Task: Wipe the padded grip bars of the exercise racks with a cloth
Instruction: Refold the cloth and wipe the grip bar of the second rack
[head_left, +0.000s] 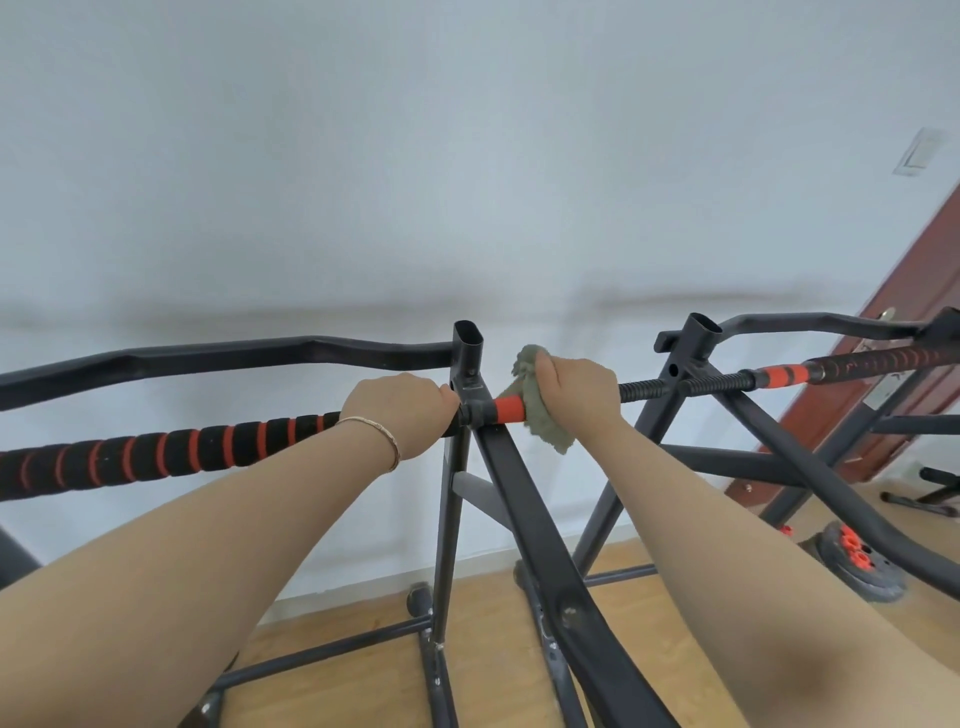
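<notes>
At junction of near rack (468, 347): left hand (400, 410) clamped round end of black-and-red padded grip bar (156, 457), probably to steady frame. Right hand (576, 397) clamped on grey-green cloth (546, 431), cloth wrapped round orange sleeve (506, 408) just beside upright, so rubbing reaches all sides. Second rack's padded bar (878, 362) far right, no hand on it.

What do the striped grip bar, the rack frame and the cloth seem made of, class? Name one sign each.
Striped grip bar: likely foam, matte, ribbed surface. Rack frame: probably painted metal tube, open hollow top. Cloth: soft fabric, fuzzy, crumpled in the right hand.
</notes>
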